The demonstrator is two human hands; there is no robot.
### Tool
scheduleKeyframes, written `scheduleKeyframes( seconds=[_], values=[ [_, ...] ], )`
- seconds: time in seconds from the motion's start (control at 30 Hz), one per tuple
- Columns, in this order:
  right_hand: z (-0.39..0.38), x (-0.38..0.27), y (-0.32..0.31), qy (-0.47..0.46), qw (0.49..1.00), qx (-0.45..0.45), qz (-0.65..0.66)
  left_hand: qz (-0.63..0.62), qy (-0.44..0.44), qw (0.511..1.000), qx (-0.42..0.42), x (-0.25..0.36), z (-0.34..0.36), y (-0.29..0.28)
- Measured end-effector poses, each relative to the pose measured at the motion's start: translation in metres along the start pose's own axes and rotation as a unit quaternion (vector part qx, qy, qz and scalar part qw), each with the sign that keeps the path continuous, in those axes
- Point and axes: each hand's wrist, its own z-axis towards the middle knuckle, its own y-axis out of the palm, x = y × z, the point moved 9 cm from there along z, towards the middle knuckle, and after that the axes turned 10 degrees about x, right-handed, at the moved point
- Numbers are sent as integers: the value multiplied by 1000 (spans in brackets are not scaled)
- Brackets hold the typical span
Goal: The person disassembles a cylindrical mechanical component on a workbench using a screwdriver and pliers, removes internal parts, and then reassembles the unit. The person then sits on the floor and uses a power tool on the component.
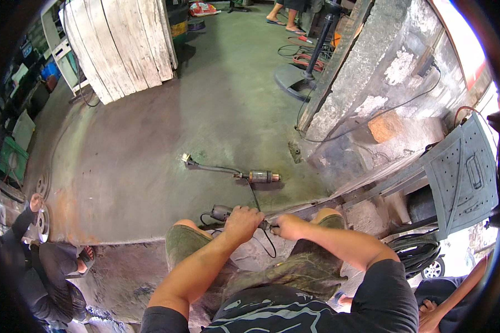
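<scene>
Between my knees, my left hand (243, 223) is wrapped round a dark grey power tool body (221, 212), its rounded end sticking out to the left. My right hand (288, 226) meets it from the right, fingers closed on a small dark piece at the tool's other end; its kind is hidden. A thin black cord (271, 244) loops below my hands. On the floor ahead lies a motor armature (263, 176) with a copper-coloured end. A grey cable (216, 167) with a pale plug (185, 159) stretches leftward from beside it.
A white plank panel (116, 44) stands far left. A black stand with a round base (291, 80) and coiled cords are far right. A grey perforated metal panel (466, 172) and black coiled hose (416, 252) are at right. Other people sit at both sides; another's feet show at the far end.
</scene>
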Motion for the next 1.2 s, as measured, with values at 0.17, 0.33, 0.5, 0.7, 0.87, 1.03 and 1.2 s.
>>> scheduleKeyframes(
  seconds=[0.17,0.33,0.5,0.7,0.87,1.03,1.2],
  values=[
    [21,-5,0,-3,997,82,-14,12,-65,997,-36,-23,-2,9],
    [41,0,-10,-2,985,148,88,2,-118,993,2,-40,0,10],
    [39,-3,-16,-42,964,242,100,-8,-153,988,34,-53,1,8],
    [40,25,-12,-33,961,213,172,-34,-151,986,63,-49,4,4],
    [53,44,-12,2,966,200,162,-119,-89,987,61,-36,8,6],
    [65,47,-2,10,978,153,139,-172,-134,976,29,-46,8,16],
    [73,50,13,-7,992,91,84,-149,-122,981,-1,-43,7,29]
  ],
)
